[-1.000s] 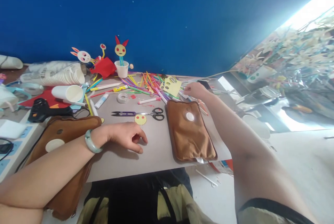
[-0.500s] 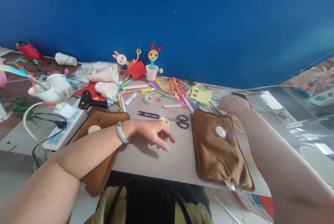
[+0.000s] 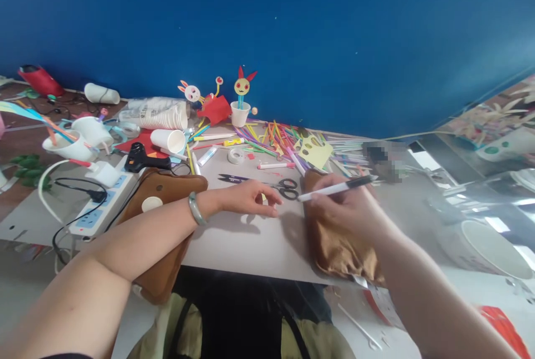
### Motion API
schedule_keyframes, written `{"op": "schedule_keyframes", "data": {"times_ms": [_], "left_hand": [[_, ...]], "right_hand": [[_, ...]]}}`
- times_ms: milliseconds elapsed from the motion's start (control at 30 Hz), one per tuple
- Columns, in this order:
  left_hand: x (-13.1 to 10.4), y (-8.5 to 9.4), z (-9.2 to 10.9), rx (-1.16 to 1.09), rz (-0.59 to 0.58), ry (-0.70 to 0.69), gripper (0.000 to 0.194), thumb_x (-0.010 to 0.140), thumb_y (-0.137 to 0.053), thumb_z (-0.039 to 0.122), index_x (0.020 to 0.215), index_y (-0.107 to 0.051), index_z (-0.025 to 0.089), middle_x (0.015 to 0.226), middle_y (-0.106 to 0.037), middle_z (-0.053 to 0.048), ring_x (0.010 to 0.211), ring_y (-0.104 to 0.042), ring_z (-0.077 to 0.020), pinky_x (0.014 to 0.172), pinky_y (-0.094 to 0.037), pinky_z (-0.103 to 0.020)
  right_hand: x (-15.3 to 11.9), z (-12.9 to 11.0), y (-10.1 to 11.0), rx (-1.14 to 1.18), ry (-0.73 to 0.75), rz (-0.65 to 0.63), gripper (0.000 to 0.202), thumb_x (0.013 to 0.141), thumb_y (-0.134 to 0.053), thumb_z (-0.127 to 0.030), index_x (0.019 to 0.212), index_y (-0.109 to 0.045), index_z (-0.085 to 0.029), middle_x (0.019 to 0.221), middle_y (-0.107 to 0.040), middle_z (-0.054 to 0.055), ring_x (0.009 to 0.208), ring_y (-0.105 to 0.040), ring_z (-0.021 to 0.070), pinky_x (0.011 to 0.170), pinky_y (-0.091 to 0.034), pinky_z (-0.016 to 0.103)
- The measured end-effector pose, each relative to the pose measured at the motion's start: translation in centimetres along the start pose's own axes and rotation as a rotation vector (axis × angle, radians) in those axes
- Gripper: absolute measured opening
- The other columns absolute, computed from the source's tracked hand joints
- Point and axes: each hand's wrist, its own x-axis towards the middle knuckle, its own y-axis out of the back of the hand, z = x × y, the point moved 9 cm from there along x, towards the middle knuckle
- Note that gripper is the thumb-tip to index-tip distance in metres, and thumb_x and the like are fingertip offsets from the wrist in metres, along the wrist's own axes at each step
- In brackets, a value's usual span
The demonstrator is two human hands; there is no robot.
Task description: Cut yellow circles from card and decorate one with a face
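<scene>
My left hand hovers over the table's front middle, its fingers curved and apart, with nothing visible held. A small yellow piece is partly hidden behind its fingers. Over the right brown pouch, my right hand grips a white marker with a black end, pointing left. Dark-handled scissors lie between the hands, blades to the left. Behind them are a pink-tipped marker, a roll of tape and a yellow sheet with round holes.
A second brown pouch lies under my left forearm. Left of it are a power strip and a black glue gun. Paper cups, a rabbit figure in a cup and colourful sticks line the back.
My right hand has come back from the far right with the white marker in it, over the right pouch. My left hand has risen slightly.
</scene>
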Motion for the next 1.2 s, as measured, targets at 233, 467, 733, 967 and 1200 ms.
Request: {"op": "schedule_keyframes", "data": {"times_ms": [233,467,733,967,1200], "left_hand": [[-1.2,-1.9,4.2,0.118,-0.125,-0.092,0.036,0.085,-0.063,0.048,0.088,-0.07,0.013,0.063,-0.054,0.002,0.055,-0.046,-0.0067,0.051,-0.033,-0.02],[-1.6,-3.9,5.4,0.079,-0.144,-0.001,0.041,0.092,-0.052,0.051,0.079,-0.062,0.013,0.062,-0.05,0.004,0.055,-0.042,-0.0066,0.051,-0.031,-0.021],[-2.2,-5.0,7.9,0.008,-0.094,0.034,0.036,0.093,-0.052,0.046,0.08,-0.061,0.014,0.063,-0.049,0.005,0.058,-0.043,-0.0067,0.057,-0.034,-0.02],[-3.4,-5.8,10.1,-0.092,-0.114,0.088,0.037,0.094,-0.05,0.047,0.078,-0.058,0.015,0.06,-0.048,0.005,0.053,-0.043,-0.0057,0.054,-0.035,-0.019],[-3.7,-7.2,6.3,-0.305,-0.015,0.139,0.052,0.093,-0.04,0.06,0.086,-0.062,0.014,0.057,-0.046,0.005,0.048,-0.043,-0.0069,0.048,-0.035,-0.02]], "right_hand": [[-3.6,-1.6,-7.0,0.469,-0.084,-0.329,0.031,0.08,-0.069,-0.046,0.084,-0.062,-0.017,0.071,-0.066,0.002,0.052,-0.05,0.0092,0.049,-0.042,0.023],[-5.8,0.6,-5.3,0.578,-0.087,-0.174,0.036,0.087,-0.061,-0.053,0.09,-0.064,-0.016,0.057,-0.057,-0.001,0.045,-0.045,0.0086,0.043,-0.035,0.022],[-8.4,1.3,-3.3,0.817,-0.289,0.094,0.037,0.08,-0.068,-0.055,0.08,-0.064,-0.018,0.051,-0.05,-0.003,0.04,-0.035,0.0062,0.038,-0.019,0.02],[-10.2,1.1,-1.6,0.891,-0.175,0.244,0.03,0.083,-0.066,-0.05,0.078,-0.064,-0.02,0.05,-0.049,-0.001,0.046,-0.045,0.012,0.043,-0.033,0.025],[-8.0,-0.3,-4.5,0.776,-0.135,-0.082,0.035,0.08,-0.07,-0.051,0.094,-0.061,-0.02,0.053,-0.049,-0.004,0.044,-0.041,0.0109,0.044,-0.032,0.025]]}}
